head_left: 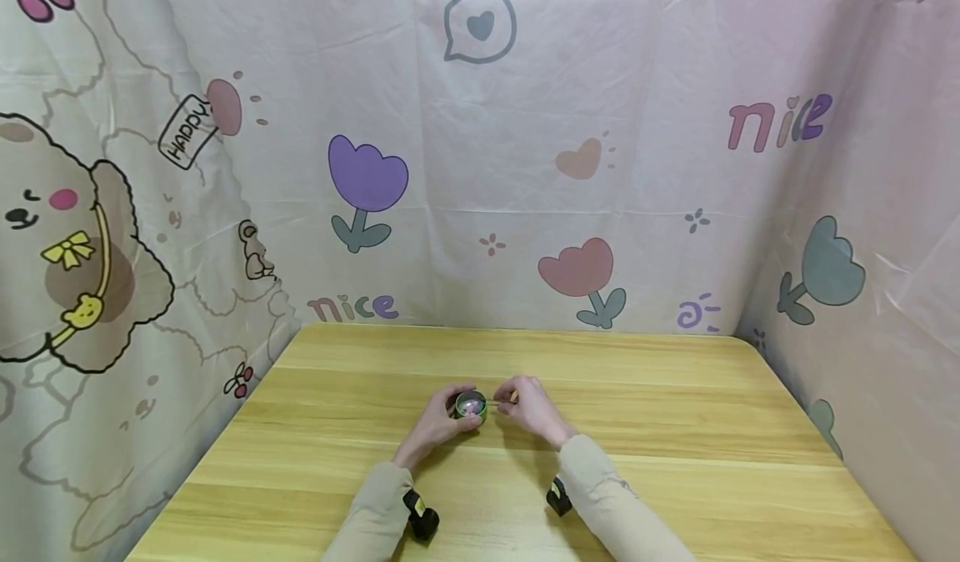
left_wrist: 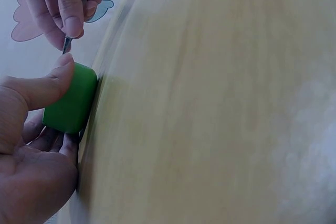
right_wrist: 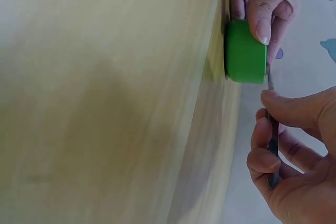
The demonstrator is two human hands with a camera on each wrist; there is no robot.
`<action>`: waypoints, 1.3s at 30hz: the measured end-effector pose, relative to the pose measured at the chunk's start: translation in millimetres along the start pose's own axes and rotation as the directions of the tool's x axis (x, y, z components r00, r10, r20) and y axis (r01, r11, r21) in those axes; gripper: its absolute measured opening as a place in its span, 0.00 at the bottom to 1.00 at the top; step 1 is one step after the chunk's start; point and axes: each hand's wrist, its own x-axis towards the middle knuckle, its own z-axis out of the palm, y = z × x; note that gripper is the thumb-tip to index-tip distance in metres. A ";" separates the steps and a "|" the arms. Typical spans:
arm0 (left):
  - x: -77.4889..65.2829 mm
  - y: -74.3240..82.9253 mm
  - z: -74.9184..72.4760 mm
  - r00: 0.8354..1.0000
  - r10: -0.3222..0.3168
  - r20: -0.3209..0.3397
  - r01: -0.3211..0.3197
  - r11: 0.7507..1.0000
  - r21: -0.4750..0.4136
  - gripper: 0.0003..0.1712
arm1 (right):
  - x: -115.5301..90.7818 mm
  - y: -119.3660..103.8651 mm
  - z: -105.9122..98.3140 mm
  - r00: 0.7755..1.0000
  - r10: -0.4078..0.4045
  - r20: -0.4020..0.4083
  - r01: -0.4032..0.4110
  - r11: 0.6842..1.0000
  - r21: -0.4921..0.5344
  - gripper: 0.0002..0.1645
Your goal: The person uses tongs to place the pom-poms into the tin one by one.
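Observation:
A small, round green container (head_left: 471, 406) stands on the table, its top side showing something shiny and pinkish inside. My left hand (head_left: 438, 420) grips it from the left, thumb on the near side of the rim. My right hand (head_left: 531, 408) pinches a thin, dark metal tool (right_wrist: 272, 145) between thumb and fingers. That tool points left, its far end at the container's rim; the exact tip is hidden. In the left wrist view the container's smooth green wall (left_wrist: 73, 100) shows under the left thumb (left_wrist: 52, 85).
The wood-grain table (head_left: 637, 412) extends around both hands. Behind it and at the sides hangs a pale printed cloth (head_left: 465, 128). A black wrist camera (head_left: 422, 522) sits on the left sleeve, another black camera (head_left: 558, 497) on the right.

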 end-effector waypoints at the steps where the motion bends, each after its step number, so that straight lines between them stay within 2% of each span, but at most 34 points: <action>1: 0.0 0.1 0.0 1.000 -0.001 0.001 0.001 1.000 -0.003 0.35 | -0.3 0.1 -0.3 1.000 0.003 -0.001 -0.003 1.000 0.003 0.08; 6: 0.3 0.8 0.2 1.000 -0.003 0.005 0.003 1.000 -0.012 0.36 | -1.8 0.4 -2.0 0.999 0.032 -0.003 -0.032 0.999 0.012 0.08; 13: 0.7 1.4 0.4 1.000 -0.010 0.004 0.010 1.000 -0.016 0.36 | -0.9 1.7 -4.4 0.998 0.057 -0.012 -0.055 0.996 0.075 0.08; 18: 0.6 1.2 1.3 1.000 0.000 -0.004 0.000 1.000 -0.006 0.35 | -3.6 9.0 -7.5 0.996 0.073 -0.051 -0.067 0.991 0.116 0.07; 22: 0.7 0.0 1.5 1.000 -0.005 -0.012 0.005 1.000 -0.021 0.35 | -7.5 17.4 -14.8 0.987 0.123 -0.108 -0.107 0.983 0.148 0.07; 28: 0.8 -1.7 0.8 1.000 -0.005 -0.020 0.005 1.000 -0.012 0.35 | -14.7 30.1 -30.6 0.970 0.177 -0.166 -0.165 0.983 0.079 0.04; 39: 1.5 -2.8 0.8 1.000 -0.001 -0.008 0.001 1.000 -0.004 0.36 | -28.3 48.6 -42.9 0.954 0.234 -0.189 -0.251 0.965 -0.075 0.04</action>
